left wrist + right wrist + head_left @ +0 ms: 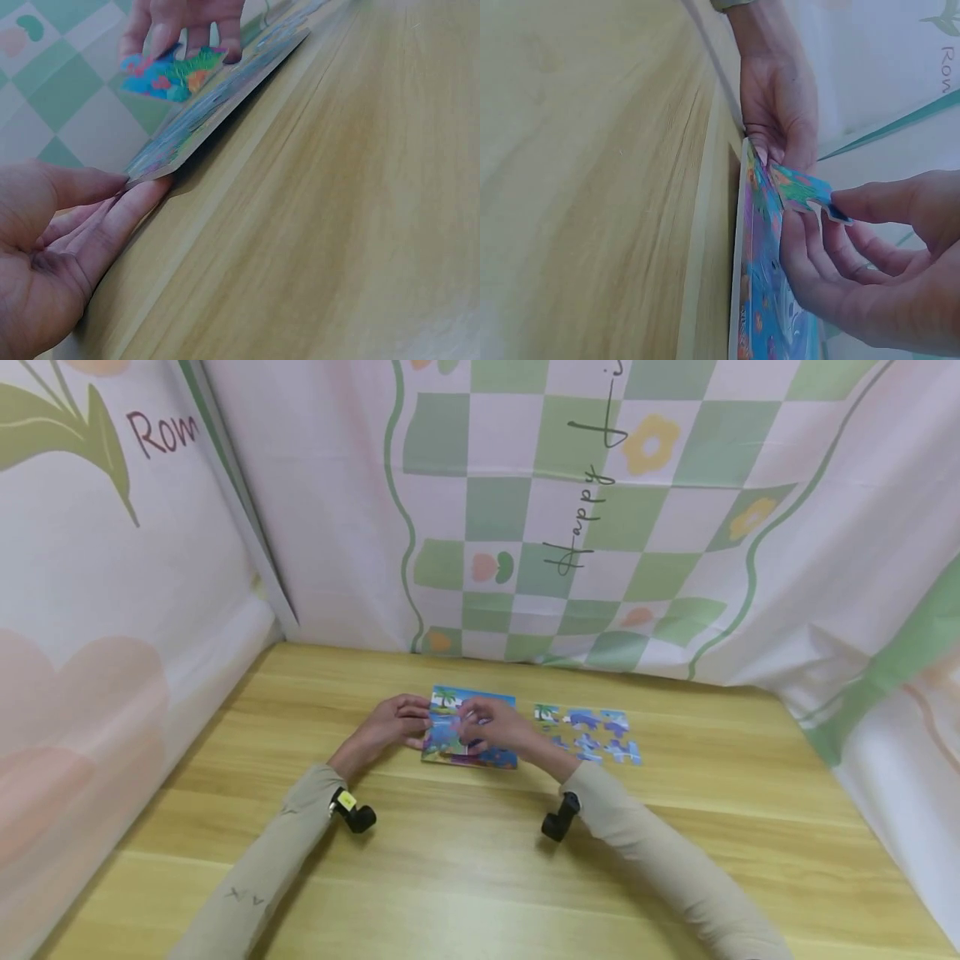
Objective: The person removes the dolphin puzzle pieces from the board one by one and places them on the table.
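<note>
My right hand (498, 725) is above a colourful sea-scene puzzle board (441, 742) lying on the table. It pinches a jigsaw piece (801, 187) between thumb and fingers; blue, green and orange show on the piece (178, 75) in the left wrist view. At the board's left side, my left hand (392, 722) grips the edge, thumb on top and fingers against the side, as the left wrist view shows. The right hand covers part of the board's picture in the head view.
Several loose jigsaw pieces (587, 743) lie in two rows right of the board on the wooden table (450, 860). A checked curtain (498, 510) hangs behind the table, with patterned cloth (112, 568) along the left side.
</note>
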Demonstrator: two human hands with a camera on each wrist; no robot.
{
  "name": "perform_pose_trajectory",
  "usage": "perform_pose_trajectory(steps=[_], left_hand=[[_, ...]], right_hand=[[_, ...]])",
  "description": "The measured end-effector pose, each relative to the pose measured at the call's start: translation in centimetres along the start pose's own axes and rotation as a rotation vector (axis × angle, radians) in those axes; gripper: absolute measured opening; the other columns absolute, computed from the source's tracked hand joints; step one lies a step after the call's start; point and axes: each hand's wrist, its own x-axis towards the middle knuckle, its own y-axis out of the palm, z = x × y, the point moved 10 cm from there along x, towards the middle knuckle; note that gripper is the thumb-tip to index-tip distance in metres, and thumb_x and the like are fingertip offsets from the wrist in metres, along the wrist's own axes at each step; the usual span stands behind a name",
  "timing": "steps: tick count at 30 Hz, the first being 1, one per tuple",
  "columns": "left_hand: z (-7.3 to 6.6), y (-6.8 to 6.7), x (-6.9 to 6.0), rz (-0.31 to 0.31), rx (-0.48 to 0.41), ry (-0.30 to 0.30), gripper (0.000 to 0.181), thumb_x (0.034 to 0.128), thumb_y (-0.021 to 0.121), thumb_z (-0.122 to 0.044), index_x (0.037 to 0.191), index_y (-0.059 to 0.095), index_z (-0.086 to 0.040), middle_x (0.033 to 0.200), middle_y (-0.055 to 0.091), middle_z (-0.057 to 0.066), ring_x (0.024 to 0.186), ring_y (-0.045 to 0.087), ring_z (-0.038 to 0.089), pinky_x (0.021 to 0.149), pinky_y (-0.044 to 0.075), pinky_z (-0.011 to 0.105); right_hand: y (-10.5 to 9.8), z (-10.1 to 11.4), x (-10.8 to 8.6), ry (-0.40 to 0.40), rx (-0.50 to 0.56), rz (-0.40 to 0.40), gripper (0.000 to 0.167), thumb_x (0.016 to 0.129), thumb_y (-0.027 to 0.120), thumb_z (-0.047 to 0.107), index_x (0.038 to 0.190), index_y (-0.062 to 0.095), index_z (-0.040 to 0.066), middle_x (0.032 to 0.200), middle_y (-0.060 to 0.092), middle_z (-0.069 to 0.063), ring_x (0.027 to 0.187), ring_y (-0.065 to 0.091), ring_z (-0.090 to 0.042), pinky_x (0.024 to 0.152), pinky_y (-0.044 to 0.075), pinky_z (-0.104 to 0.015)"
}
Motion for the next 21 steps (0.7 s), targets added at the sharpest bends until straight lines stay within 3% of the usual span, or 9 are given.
perform_pose_trajectory(steps=[3,9,14,21], left_hand=[[0.0,0.0,0.1,0.003,0.0,-0.008,0.05,0.0991,0.063,0.006,0.146,0.046,0.006,0.136,0.056,0.025,0.105,0.066,0.022,0.083,0.069,0.033],[-0.1,0.0,0.1,0.011,0.027,0.004,0.047,0.1021,0.061,0.003,0.146,0.045,0.007,0.138,0.055,0.026,0.116,0.064,0.028,0.084,0.068,0.033],[0.0,0.0,0.1,0.001,0.021,-0.001,0.047,0.1015,0.061,0.003,0.146,0.046,0.006,0.139,0.055,0.027,0.112,0.065,0.027,0.083,0.069,0.033],[0.1,0.0,0.0,-0.001,0.009,0.0,0.049,0.1001,0.064,0.003,0.145,0.047,0.007,0.137,0.057,0.025,0.099,0.069,0.02,0.083,0.069,0.032]], right_hand=[[-0.4,-0.2,-0.7,0.004,0.091,0.025,0.026,0.103,0.06,0.0,0.128,0.055,-0.009,0.109,0.065,-0.015,0.092,0.072,-0.026,0.083,0.069,-0.044],[-1.5,-0.6,-2.7,0.021,0.149,0.051,0.03,0.106,0.061,0.006,0.132,0.055,-0.007,0.118,0.063,-0.018,0.094,0.073,-0.036,0.087,0.068,-0.05],[-3.2,-1.6,-4.4,0.03,0.132,0.032,0.028,0.105,0.063,0.009,0.129,0.056,-0.004,0.116,0.064,-0.018,0.093,0.074,-0.034,0.085,0.069,-0.048],[-5.8,-3.2,-7.0,0.049,0.055,-0.019,0.034,0.102,0.064,0.003,0.133,0.055,-0.01,0.116,0.067,-0.023,0.087,0.075,-0.029,0.083,0.069,-0.045]])
